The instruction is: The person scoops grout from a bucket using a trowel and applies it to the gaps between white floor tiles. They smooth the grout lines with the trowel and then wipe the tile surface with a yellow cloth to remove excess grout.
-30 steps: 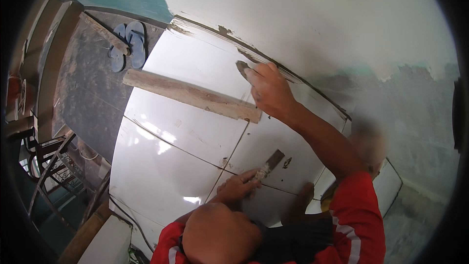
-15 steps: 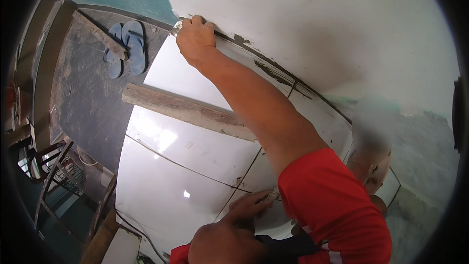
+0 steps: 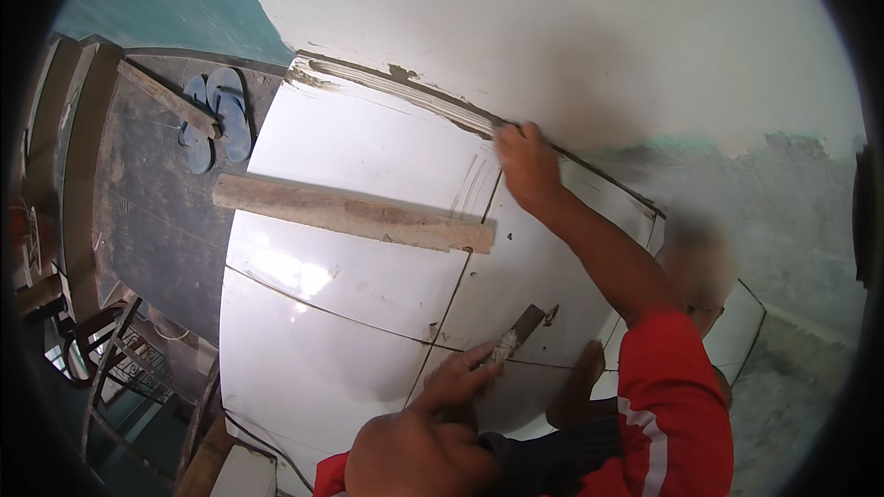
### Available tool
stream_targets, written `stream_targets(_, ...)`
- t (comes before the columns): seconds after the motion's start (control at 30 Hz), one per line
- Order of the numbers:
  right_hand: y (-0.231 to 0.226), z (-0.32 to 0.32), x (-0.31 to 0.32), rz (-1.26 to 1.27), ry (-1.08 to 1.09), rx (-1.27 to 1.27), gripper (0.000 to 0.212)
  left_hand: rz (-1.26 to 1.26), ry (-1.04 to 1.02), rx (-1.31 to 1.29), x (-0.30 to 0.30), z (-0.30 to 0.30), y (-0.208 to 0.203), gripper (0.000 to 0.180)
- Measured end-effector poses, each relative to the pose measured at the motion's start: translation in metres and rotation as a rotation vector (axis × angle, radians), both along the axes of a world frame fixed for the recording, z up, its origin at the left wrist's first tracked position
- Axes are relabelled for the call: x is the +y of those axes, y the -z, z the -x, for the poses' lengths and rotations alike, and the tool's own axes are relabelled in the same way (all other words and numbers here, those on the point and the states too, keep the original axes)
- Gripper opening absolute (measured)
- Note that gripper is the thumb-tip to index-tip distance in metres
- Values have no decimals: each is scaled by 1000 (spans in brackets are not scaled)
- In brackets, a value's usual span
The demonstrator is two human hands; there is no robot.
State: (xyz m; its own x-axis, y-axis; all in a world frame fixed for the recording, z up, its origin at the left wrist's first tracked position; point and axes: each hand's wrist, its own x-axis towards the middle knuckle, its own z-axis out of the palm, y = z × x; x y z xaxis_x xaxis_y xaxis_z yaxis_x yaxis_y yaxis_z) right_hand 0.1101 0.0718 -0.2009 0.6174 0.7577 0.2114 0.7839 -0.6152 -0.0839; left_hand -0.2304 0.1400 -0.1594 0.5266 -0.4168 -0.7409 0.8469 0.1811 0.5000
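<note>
My right hand (image 3: 529,166) is closed at the seam where the white tiles meet the wall, its fingers curled downward; whatever lies inside them is hidden. From it toward the far corner runs a ridged band of grey mortar (image 3: 396,92) along the tile edge. Lower down, my left hand (image 3: 453,381) grips a scraper (image 3: 527,323) by its whitish, wrapped-looking handle. Its flat dark blade points up and right over a tile, beside a small dark smear. A wooden strip (image 3: 350,213) lies across the white tiles (image 3: 341,299) left of my right arm.
Blue flip-flops (image 3: 234,115) and another wooden strip (image 3: 170,98) lie on the dark floor at left. A metal frame (image 3: 115,377) stands at lower left, near a dark cable (image 3: 267,446). The wall (image 3: 460,9) borders the tiles. A bare foot (image 3: 578,387) rests at lower right.
My right hand has slid right along the wall seam from the far corner, uncovering the ridged mortar band. The scraper's blade now shows in my left hand. The view has shifted slightly.
</note>
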Motion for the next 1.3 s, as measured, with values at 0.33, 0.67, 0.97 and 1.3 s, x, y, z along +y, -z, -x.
stream_targets(0.33,-50,12,-133,210,102,117,32,61,-202,-53,-17,17,14,52)
stream_targets(0.67,-45,56,-31,-617,361,888,34,129,-467,17,-13,26,3,49)
stream_targets(0.97,-96,91,-25,-570,169,970,33,93,-832,-61,54,-19,-38,39)
stream_targets(1.3,-101,143,-53,-203,-422,308,42,171,-968,-138,78,-41,-70,37)
